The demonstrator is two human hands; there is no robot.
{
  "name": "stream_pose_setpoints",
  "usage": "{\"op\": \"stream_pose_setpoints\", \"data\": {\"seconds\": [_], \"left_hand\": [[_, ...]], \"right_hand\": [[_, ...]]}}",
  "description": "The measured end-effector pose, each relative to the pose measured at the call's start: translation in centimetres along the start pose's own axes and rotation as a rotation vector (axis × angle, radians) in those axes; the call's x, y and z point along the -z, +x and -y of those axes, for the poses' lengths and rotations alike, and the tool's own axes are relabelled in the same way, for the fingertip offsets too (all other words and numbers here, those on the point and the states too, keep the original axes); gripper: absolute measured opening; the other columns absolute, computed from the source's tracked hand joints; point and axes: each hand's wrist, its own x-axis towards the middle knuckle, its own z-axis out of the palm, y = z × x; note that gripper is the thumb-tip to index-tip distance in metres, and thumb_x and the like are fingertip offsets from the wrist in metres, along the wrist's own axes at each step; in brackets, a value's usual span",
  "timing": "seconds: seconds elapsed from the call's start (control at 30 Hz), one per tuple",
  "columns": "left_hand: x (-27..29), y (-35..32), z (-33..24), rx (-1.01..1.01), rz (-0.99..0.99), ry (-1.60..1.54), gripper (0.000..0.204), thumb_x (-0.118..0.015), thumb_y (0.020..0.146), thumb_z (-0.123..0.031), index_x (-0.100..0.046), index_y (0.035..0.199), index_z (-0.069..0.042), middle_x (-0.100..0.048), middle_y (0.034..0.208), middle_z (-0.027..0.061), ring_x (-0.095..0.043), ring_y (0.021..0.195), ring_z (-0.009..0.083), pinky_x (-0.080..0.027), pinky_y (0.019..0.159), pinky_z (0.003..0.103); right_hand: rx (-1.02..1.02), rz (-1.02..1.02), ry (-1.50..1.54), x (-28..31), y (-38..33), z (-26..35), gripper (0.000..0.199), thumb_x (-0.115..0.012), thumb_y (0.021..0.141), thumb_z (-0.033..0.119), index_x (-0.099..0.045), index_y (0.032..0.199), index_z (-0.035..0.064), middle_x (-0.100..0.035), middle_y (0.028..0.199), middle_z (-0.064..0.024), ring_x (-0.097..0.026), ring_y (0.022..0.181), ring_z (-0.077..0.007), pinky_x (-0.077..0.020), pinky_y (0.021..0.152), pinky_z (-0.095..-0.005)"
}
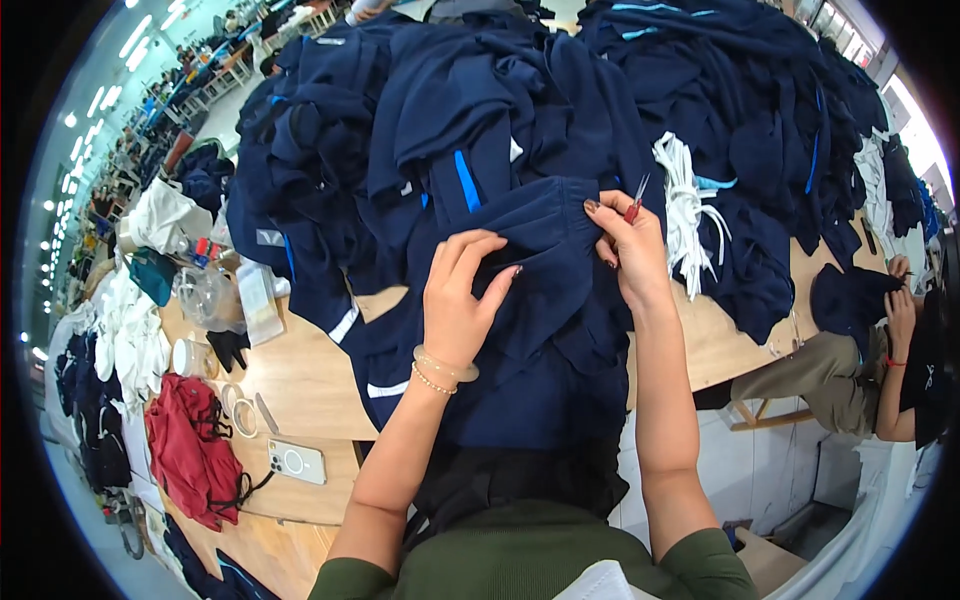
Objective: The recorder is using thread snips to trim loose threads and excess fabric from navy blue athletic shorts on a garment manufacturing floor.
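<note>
A navy garment (535, 235) with a gathered elastic band (580, 205) is spread in front of me, over more navy cloth. My right hand (630, 240) pinches the edge of that band between thumb and fingers. Tucked in the same hand is a small tool (635, 205) with a red handle and thin metal points aimed up; its exact kind is unclear. My left hand (462, 300) rests at the garment's left part, thumb and fingers apart, with nothing visibly gripped.
Heaped navy garments (480, 100) cover the table's far side. White cords (682, 215) lie right of my hand. Leftward are a phone (297, 461), tape rolls (243, 415), a red bag (190, 450) and a plastic bag (210, 298). At right, another person's hands (900, 300) handle dark cloth.
</note>
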Motion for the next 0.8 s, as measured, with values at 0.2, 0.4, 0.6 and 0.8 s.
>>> {"op": "stream_pose_setpoints", "data": {"seconds": [0.2, 0.4, 0.6, 0.8], "left_hand": [[-1.6, 0.8, -3.2, -0.016, -0.043, -0.279, 0.021, -0.068, 0.078, 0.002, -0.067, 0.099, 0.000, -0.064, 0.094, 0.0087, -0.062, 0.076, 0.0171, -0.048, 0.064, 0.024], [-2.1, 0.3, -3.2, -0.123, -0.035, -0.043, 0.020, -0.069, 0.078, 0.001, -0.068, 0.098, -0.002, -0.063, 0.087, 0.0063, -0.062, 0.065, 0.0200, -0.050, 0.057, 0.028], [-2.8, 0.6, -2.6, -0.152, -0.078, -0.040, 0.015, -0.067, 0.077, 0.007, -0.067, 0.091, 0.001, -0.065, 0.086, 0.0067, -0.061, 0.065, 0.0145, -0.048, 0.056, 0.024], [-3.3, 1.2, -2.3, -0.257, -0.107, -0.105, 0.016, -0.065, 0.075, 0.006, -0.063, 0.089, -0.001, -0.064, 0.089, 0.0064, -0.064, 0.066, 0.0196, -0.052, 0.057, 0.025]], "right_hand": [[0.033, 0.015, -0.023, 0.0, -1.7, 0.7, 0.015, -0.067, 0.086, 0.011, -0.063, 0.092, -0.0018, -0.049, 0.058, 0.0059, -0.036, 0.041, -0.0007, -0.0231, 0.040, -0.0185], [0.013, 0.003, -0.027, -0.2, -2.1, 0.6, 0.016, -0.068, 0.085, 0.012, -0.063, 0.091, -0.0014, -0.048, 0.056, 0.0068, -0.035, 0.041, -0.0003, -0.0226, 0.040, -0.0183], [-0.003, 0.015, -0.027, -0.4, -2.3, 0.7, 0.014, -0.069, 0.085, 0.012, -0.062, 0.089, 0.0001, -0.046, 0.055, 0.0073, -0.035, 0.041, -0.0003, -0.0227, 0.040, -0.0186], [-0.020, 0.022, -0.095, 0.3, -2.2, 0.9, 0.014, -0.069, 0.085, 0.013, -0.062, 0.088, 0.0025, -0.045, 0.056, 0.0075, -0.035, 0.043, -0.0004, -0.0234, 0.041, -0.0186]]}}
